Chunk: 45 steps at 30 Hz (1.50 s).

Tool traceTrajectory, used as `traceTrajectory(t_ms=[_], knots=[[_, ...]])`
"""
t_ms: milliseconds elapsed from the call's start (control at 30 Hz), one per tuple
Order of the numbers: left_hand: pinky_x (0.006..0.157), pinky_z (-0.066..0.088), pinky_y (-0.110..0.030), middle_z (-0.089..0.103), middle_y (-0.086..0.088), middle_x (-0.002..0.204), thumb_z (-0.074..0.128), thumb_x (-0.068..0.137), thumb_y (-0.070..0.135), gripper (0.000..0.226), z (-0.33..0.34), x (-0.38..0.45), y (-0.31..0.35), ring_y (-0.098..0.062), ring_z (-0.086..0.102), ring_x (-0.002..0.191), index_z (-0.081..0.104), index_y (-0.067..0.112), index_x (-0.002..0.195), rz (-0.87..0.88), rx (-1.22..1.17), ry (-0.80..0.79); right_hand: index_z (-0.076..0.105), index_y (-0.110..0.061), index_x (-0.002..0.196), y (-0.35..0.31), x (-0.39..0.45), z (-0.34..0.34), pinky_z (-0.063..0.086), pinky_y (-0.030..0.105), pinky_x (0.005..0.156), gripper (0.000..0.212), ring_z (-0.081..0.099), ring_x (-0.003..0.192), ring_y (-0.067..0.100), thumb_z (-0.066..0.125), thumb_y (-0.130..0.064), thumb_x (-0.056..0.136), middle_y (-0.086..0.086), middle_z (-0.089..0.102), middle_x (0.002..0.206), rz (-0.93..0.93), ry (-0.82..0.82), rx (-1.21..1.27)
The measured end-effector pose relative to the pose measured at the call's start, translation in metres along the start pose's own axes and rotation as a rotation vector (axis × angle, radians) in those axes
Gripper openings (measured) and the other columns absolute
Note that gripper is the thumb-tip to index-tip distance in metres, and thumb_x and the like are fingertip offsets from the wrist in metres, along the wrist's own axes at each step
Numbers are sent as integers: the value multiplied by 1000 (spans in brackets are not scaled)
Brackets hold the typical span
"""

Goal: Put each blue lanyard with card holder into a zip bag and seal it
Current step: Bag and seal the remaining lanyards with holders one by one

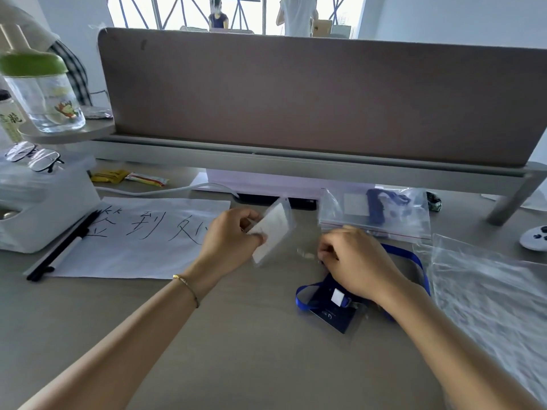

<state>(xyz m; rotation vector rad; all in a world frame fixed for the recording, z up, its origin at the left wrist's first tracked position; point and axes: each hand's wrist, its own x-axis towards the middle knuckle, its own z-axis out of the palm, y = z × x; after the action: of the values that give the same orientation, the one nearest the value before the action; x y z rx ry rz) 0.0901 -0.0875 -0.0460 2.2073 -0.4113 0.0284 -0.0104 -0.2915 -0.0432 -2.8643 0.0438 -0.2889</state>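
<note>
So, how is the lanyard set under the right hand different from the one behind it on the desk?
The lanyard under the right hand lies bare on the desk, strap spread loose; the far lanyard sits bundled inside a zip bag. The near holder's card is dark, the far one pale. Both straps are blue.

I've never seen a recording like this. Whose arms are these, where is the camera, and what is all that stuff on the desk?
There is no machine: a person wears a camera on the head, looking down at their own arms. The left hand pinches a clear card holder with a white card. The right hand rests curled over a blue lanyard on the desk. Behind lies a zip bag already holding a lanyard; empty bags wait on the right. A handwritten paper sign lies left.
</note>
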Motion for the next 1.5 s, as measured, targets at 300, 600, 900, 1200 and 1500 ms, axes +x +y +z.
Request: traceTrajectory(t_ms=[300, 600, 900, 1200, 1500], knots=[[64, 43, -20, 65, 14, 78, 72, 79, 17, 9, 12, -14, 11, -6, 57, 75, 69, 26, 80, 366, 142, 104, 72, -7, 78, -11, 4, -28, 54, 21, 66, 18, 71, 67, 16, 63, -5, 93, 10, 75, 71, 243, 49, 1002], [60, 48, -32, 63, 5, 87, 77, 79, 5, 9, 15, -22, 13, -13, 58, 70, 72, 12, 80, 696, 57, 303, 72, -4, 81, -27, 2, -22, 55, 35, 75, 20, 72, 70, 23, 68, -20, 93, 15, 76, 74, 365, 6, 1160], [71, 53, -33, 72, -5, 107, 79, 76, -2, 11, 11, -24, 17, -24, 67, 89, 69, 1, 73, 890, 16, 364, 73, -16, 62, -33, -1, -31, 49, 27, 63, 35, 64, 55, 16, 61, -11, 95, 16, 72, 68, 361, -37, 1214], [74, 54, -28, 73, 12, 90, 74, 84, 2, 21, 14, -28, 19, -4, 68, 84, 76, 17, 98, 610, -59, 324, 71, -5, 82, -36, -2, -29, 52, 22, 57, 27, 66, 58, 17, 60, -23, 98, 15, 72, 70, 318, -123, 1267], [80, 51, -19, 71, 13, 96, 70, 86, 5, 23, 11, -24, 19, -3, 66, 93, 77, 21, 102, 462, -116, 303, 74, -4, 82, -39, -4, -32, 53, 23, 62, 22, 67, 63, 20, 63, -17, 95, 17, 72, 70, 256, -183, 1250]])
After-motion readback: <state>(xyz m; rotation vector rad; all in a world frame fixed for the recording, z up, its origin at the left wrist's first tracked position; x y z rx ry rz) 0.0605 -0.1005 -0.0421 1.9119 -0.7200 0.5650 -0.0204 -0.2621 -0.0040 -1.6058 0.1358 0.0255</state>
